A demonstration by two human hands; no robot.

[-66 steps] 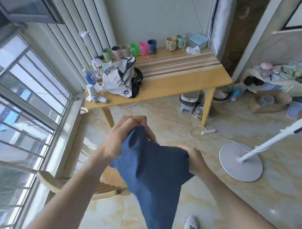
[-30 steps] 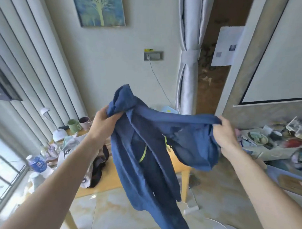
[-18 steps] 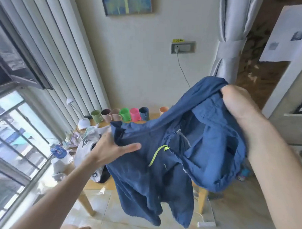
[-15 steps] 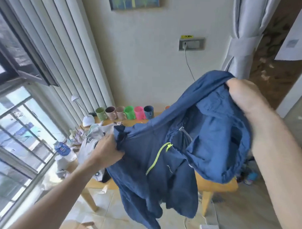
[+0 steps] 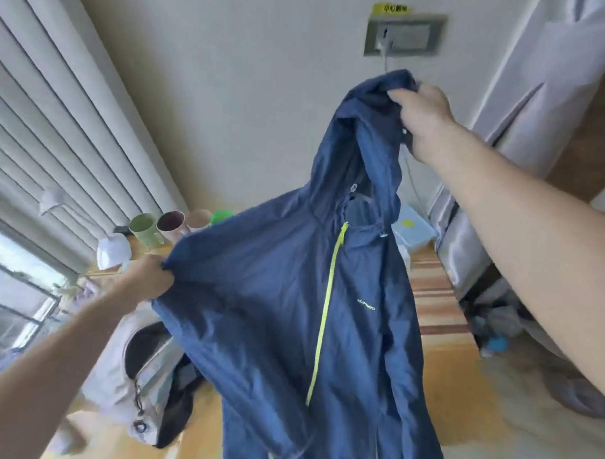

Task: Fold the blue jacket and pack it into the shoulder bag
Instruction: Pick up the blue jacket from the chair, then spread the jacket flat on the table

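Blue jacket [image 5: 291,314] hangs open over counter [image 5: 438,323], thin, limp, slippery-looking | right hand [image 5: 423,116] grip pinches hood top | left hand [image 5: 148,279] grip clamps shoulder below | shoulder bag [image 5: 124,370] beneath | better hold: both shoulders.

Thin matt blue cloth jacket [image 5: 274,297] w/ neon zip; smooth wood table [image 5: 440,357]; pale fabric bag [image 5: 124,370].

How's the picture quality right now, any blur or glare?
Head view: daylight glare washes out the window at left; the shoulder bag and table are smeared by motion blur; wide-angle lens bends the blinds; the blue jacket reads fairly sharp.
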